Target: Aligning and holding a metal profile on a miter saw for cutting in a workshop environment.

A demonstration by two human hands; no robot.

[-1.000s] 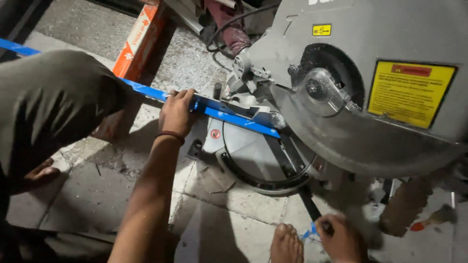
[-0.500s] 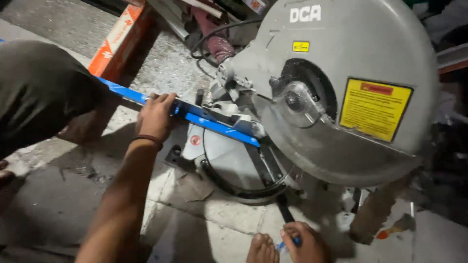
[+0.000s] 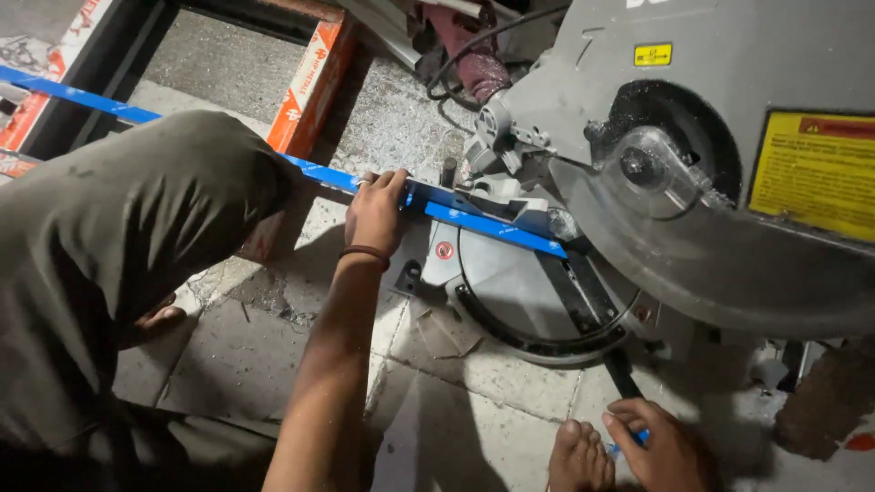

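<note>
On the saw's round table [image 3: 529, 292], my left hand [image 3: 375, 214] clamps its fingers over the blue strip [image 3: 492, 228], pressing it to the fence. My right hand [image 3: 661, 446] pinches the miter handle [image 3: 624, 378]. The blade [image 3: 720, 273] hangs raised; I judge 0 cuts made yet.

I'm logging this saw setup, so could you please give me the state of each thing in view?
Long blue strip: lying across the saw's round turntable, pressed against the fence.
Left hand: gripping the strip.
Right hand: on the black handle at the saw's front.
Grey saw head: raised above the strip.
</note>
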